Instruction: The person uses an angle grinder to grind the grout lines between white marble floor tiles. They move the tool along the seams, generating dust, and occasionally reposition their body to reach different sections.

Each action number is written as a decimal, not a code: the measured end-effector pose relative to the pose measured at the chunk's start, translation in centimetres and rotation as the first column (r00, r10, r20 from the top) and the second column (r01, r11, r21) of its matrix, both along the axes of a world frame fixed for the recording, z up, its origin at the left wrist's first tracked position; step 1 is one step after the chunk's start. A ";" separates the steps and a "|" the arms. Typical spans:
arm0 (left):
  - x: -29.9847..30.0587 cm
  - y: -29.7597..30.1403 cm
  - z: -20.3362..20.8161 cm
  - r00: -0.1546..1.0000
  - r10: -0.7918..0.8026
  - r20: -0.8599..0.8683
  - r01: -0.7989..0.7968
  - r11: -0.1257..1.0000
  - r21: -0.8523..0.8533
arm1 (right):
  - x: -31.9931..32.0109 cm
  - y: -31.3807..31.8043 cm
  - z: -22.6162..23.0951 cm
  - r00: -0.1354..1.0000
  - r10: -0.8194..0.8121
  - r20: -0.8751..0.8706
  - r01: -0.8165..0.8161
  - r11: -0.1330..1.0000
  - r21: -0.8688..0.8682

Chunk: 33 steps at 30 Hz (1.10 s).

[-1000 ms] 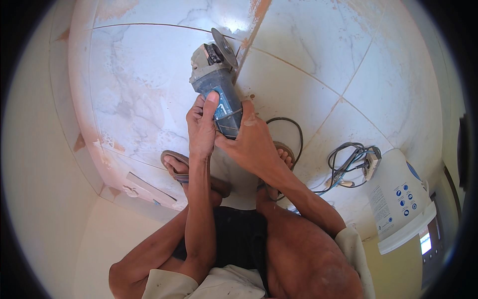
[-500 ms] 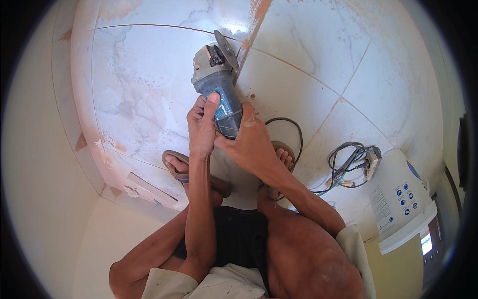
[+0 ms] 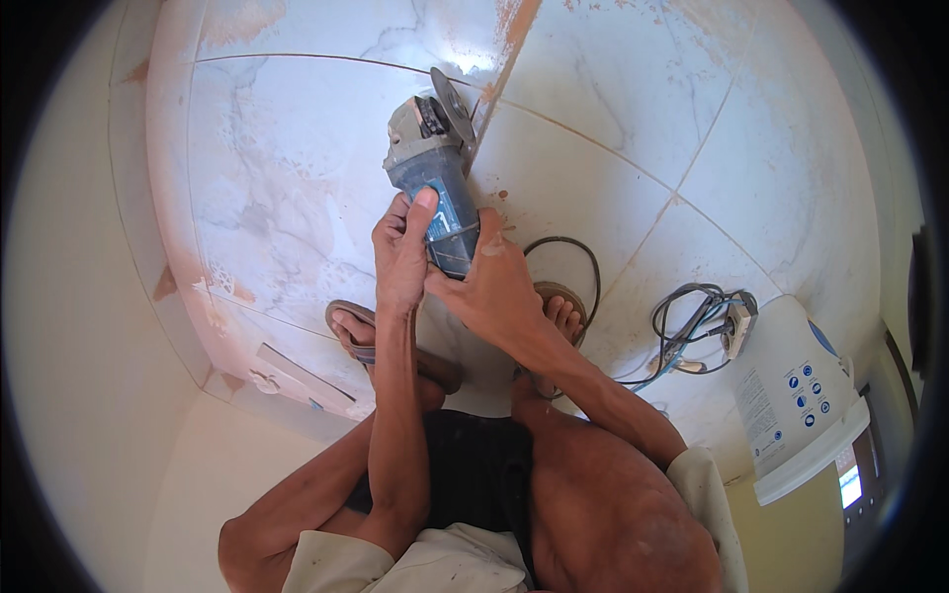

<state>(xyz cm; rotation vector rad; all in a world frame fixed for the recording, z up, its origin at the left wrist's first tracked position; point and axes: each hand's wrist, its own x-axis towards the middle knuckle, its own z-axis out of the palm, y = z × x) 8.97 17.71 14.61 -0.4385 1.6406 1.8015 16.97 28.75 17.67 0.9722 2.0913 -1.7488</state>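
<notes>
Veined tiles (image 3: 563, 198) lie beneath hands (image 3: 491, 287) gripping a grinder (image 3: 433, 166)

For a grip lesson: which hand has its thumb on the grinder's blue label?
The left hand: its thumb lies on the blue label of the grinder; the right hand grips lower, further right.

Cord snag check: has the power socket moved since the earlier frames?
No. The power socket keeps its place against the tile-joint crossing, still beside the white bucket.
</notes>
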 end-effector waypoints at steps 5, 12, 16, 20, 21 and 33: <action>0.2 0.0 0.3 1.000 -0.002 -0.022 0.001 1.000 -0.011 | 0.4 -0.1 0.1 1.000 0.010 -0.022 -0.009 1.000 0.016; 0.1 -0.1 0.6 1.000 -0.002 0.003 0.002 1.000 -0.019 | 0.1 -0.1 0.8 1.000 0.000 -0.004 0.000 1.000 -0.005; 0.4 -0.6 0.5 1.000 -0.017 -0.007 0.016 0.999 -0.033 | 0.7 -0.4 0.9 1.000 -0.013 -0.023 0.012 0.999 -0.052; 0.4 -0.4 0.7 1.000 -0.014 0.008 0.015 1.000 -0.028 | 0.6 -0.6 1.2 1.000 -0.030 -0.010 0.029 0.998 -0.059; 0.3 -0.5 0.6 1.000 -0.017 0.012 0.018 0.999 -0.029 | 0.6 -0.6 1.3 1.000 -0.031 -0.004 0.030 0.998 -0.060; -0.1 -0.8 0.1 0.998 -0.049 0.034 0.050 0.998 -0.026 | 0.4 -1.0 0.9 0.998 -0.065 -0.003 0.064 0.996 -0.062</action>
